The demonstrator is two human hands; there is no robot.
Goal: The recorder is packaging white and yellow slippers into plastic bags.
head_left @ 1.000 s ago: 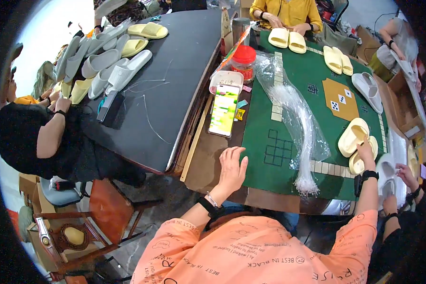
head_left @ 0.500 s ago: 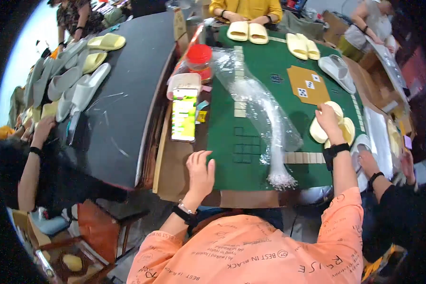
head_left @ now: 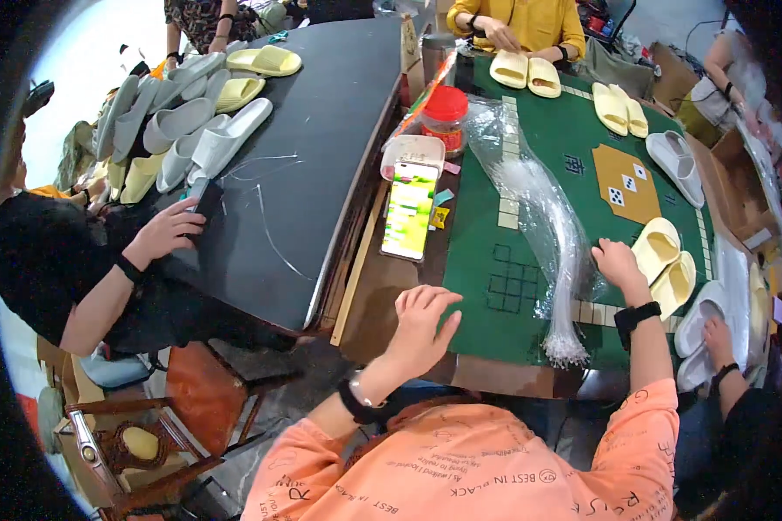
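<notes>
My left hand [head_left: 419, 328] hovers by the near edge of the green table, fingers apart and holding nothing. My right hand [head_left: 620, 267] is just right of a clear plastic bag [head_left: 530, 161] around a long bundle of thin white plastic strands [head_left: 566, 286]. Its fingers are loosely bent, with nothing visible in them; whether they touch the bag I cannot tell. Close to its right lie two pale yellow slippers [head_left: 655, 247], side by side and apart from the hand. The strand ends fan out near the table's front edge.
A phone [head_left: 410, 213] leans on a plastic tub [head_left: 413, 149] beside a red-lidded jar [head_left: 446, 108]. More slippers [head_left: 613, 108] line the green table [head_left: 487, 334]. Grey and yellow slippers [head_left: 178, 126] pile on the dark table [head_left: 321, 104]. Co-workers' hands [head_left: 167, 233] are left, right and opposite.
My right hand has left the yellow slippers and moved left toward the bagged strands. My left hand has lifted with fingers spread. The view has turned left, shifting the scene rightward.
</notes>
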